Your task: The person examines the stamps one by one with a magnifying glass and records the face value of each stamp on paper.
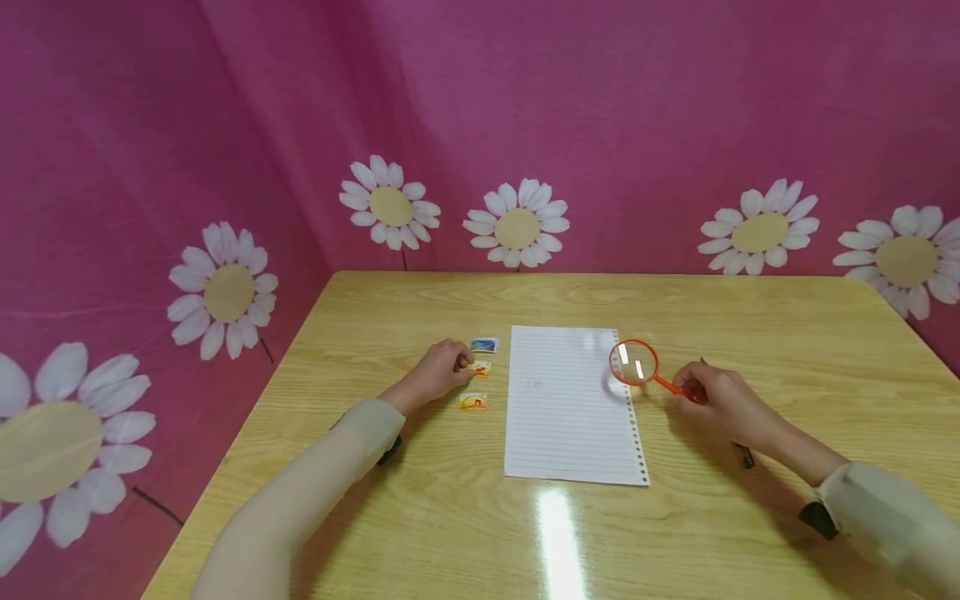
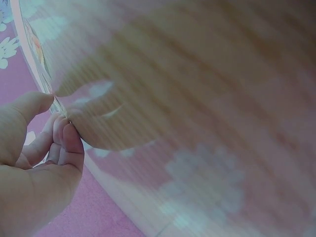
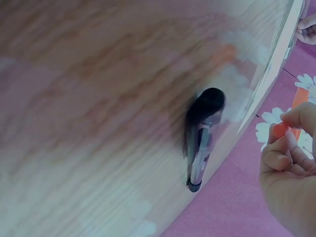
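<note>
My left hand [image 1: 442, 371] pinches the edge of a small yellow-and-orange stamp [image 1: 482, 368] on the table. Thumb and fingertips meet at its edge in the left wrist view. Just beyond it lies a blue stamp [image 1: 484, 345], and nearer to me another yellow-and-orange stamp [image 1: 472, 402]. My right hand [image 1: 716, 400] grips the handle of an orange-rimmed magnifying glass [image 1: 634, 363], whose lens is held over the right edge of a lined sheet of paper [image 1: 570, 433]. The sheet bears a faint handwritten mark near its left side.
A clear pen with a black cap [image 3: 201, 143] lies on the table beneath my right forearm, partly hidden in the head view. The wooden table [image 1: 420, 517] reflects a bright strip of light. Pink flowered cloth [image 1: 615, 108] hangs behind and to the left.
</note>
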`<state>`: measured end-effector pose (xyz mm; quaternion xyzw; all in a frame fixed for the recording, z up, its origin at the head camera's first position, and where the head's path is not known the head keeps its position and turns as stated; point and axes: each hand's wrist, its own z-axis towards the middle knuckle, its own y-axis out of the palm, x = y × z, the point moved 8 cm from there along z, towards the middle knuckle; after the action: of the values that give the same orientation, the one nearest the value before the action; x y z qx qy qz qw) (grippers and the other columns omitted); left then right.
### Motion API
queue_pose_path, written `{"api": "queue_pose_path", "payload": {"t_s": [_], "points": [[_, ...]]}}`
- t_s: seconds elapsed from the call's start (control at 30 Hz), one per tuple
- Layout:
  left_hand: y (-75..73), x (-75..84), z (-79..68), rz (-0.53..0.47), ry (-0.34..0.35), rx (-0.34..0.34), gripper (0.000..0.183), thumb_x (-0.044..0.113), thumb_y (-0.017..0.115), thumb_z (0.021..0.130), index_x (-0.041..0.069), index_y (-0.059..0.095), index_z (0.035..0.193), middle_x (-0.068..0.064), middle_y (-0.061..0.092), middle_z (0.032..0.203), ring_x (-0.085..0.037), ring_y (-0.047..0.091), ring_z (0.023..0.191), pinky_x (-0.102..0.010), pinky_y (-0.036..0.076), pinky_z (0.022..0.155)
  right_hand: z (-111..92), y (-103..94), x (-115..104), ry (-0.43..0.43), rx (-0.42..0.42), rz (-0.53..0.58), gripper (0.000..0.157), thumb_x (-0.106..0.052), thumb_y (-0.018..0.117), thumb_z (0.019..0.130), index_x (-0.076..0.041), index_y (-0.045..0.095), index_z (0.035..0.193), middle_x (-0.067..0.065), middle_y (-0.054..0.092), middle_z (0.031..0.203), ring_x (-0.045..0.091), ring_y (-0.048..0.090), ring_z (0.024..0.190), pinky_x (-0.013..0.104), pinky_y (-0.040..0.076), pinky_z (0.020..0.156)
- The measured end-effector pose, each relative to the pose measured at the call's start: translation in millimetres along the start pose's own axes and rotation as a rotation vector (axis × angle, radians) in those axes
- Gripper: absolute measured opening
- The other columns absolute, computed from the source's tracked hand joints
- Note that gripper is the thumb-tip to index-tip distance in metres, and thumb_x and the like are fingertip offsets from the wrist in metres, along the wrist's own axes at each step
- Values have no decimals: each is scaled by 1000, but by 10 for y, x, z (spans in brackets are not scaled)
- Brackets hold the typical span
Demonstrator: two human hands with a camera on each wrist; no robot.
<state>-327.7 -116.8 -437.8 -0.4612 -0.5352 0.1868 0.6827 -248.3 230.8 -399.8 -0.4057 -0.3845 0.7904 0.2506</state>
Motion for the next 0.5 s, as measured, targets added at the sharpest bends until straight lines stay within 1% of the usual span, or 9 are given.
{"api": "queue_pose_path", "payload": {"t_s": [0.1, 0.3, 0.5], "points": [[-1, 11, -1, 4, 7, 2, 10, 10, 63, 93, 1, 61, 98, -9, 56, 92, -17, 46, 84, -29, 42, 78, 25, 11, -18, -13, 2, -5, 18, 4, 75, 76, -2, 61, 85, -5, 53, 67, -6, 39, 62, 18, 37, 51], [1, 12, 3, 20, 14, 7, 11, 9, 64, 93, 0, 62, 99, -10, 57, 93, -17, 47, 84, -29, 44, 78, 73, 57, -53, -42, -6, -15, 19, 6, 75, 75, -2, 61, 85, -6, 52, 66, -5, 38, 61, 19, 36, 51], [11, -16, 14, 28, -18, -3, 13, 8, 65, 93, 0, 62, 103, -12, 59, 98, -18, 51, 87, -31, 47, 81, 123, 108, -82, -32, -19, -17, 18, 1, 77, 76, -4, 62, 85, -7, 52, 67, -4, 37, 60, 19, 35, 52]]}}
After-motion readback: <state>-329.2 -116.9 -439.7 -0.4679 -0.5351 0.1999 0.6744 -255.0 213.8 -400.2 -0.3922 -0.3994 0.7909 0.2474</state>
